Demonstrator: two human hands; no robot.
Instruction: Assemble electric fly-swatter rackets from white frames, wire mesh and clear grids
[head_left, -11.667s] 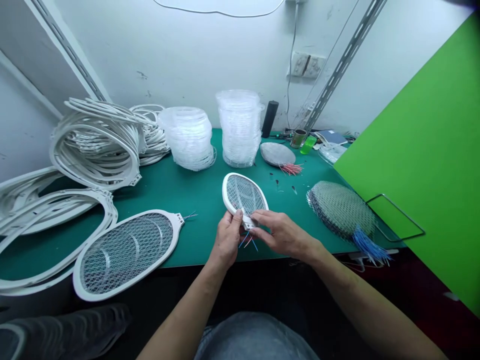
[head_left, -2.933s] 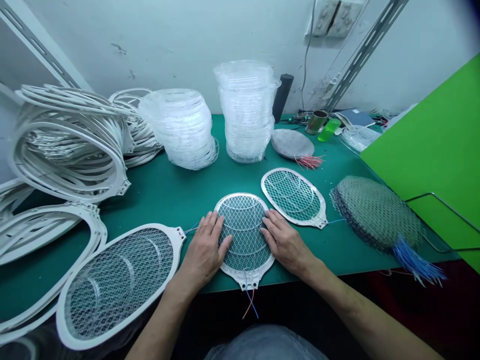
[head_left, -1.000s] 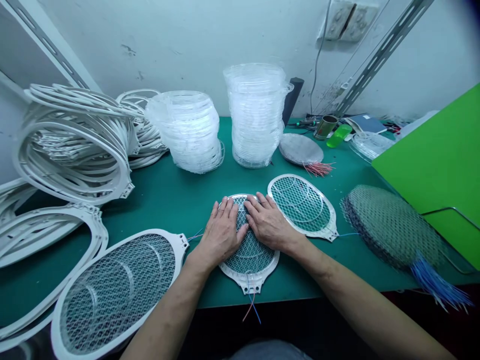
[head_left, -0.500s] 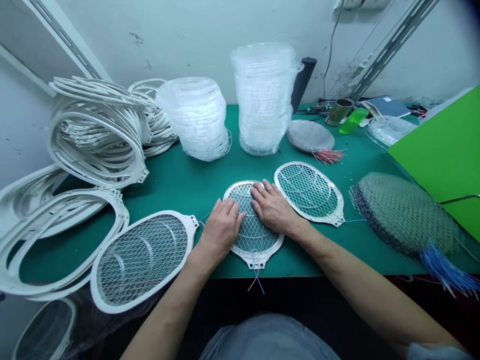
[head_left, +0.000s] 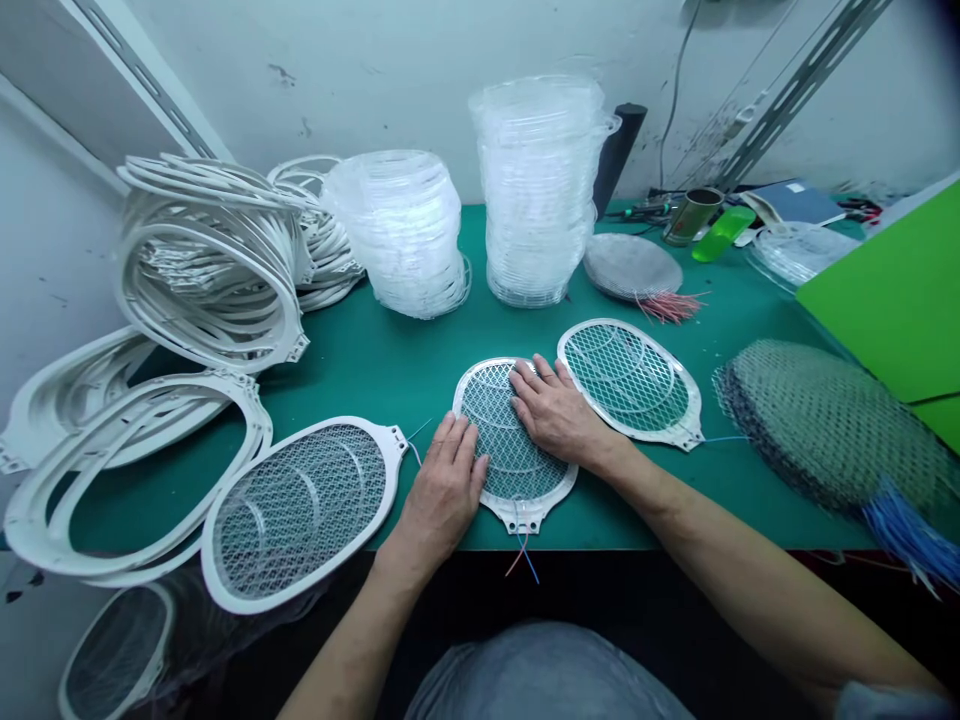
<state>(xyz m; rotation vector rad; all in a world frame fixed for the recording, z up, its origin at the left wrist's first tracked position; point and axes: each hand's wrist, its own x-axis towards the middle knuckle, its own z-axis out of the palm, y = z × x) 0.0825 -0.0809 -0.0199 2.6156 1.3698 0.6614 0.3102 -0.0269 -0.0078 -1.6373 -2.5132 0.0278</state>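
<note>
A white oval racket head with metal mesh, like that of an electric fly swatter [head_left: 504, 440], lies at the table's front edge. One red and one blue wire hang from its neck. My left hand [head_left: 442, 480] rests on its left rim, fingers stretched and lying flat. Across the upper right of the mesh lies my right hand [head_left: 555, 405], its fingers slightly spread, pressing on the surface. Neither hand is wrapped around anything. A second meshed racket head [head_left: 630, 385] is just right of my right hand, and a third meshed racket head [head_left: 300, 515] lies left of my left hand.
White oval frames [head_left: 210, 280] are piled at the left. Two stacks of clear plastic rings [head_left: 536, 190] stand at the back. Grey mesh discs [head_left: 632, 265] with red wires lie behind, and mesh sheets [head_left: 825, 425] with blue wires at right, beside a green panel [head_left: 892, 300].
My left hand has slid a little toward me along the left rim of the racket head. My right hand stays about where it was. The whole view has shifted slightly.
</note>
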